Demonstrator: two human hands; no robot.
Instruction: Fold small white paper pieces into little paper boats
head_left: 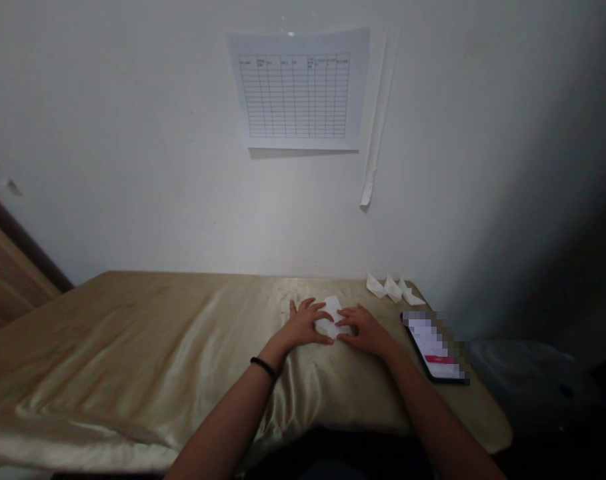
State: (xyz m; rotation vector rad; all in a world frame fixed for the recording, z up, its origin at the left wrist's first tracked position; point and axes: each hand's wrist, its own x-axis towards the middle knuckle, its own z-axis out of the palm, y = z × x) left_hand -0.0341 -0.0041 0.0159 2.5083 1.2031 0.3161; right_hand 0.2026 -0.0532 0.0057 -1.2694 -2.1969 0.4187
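Observation:
A small folded piece of white paper (333, 308) lies on the cloth-covered table, partly hidden beneath my fingers. My left hand (303, 325) holds its left side, with the thumb at the near edge and the fingers curled over the top. From the right, my right hand (365, 331) grips the same paper, thumb and fingertips close to those of the left. Beyond my right hand, three folded white paper boats (393, 289) stand in a row near the wall.
To the right of my right forearm lies a phone (435, 350) with its screen lit. A shiny gold-beige cloth (157, 347) with wrinkles covers the table. On the wall hang a printed grid sheet (297, 100) and a white strip (379, 127). A dark, blurred object (527, 373) is right of the table.

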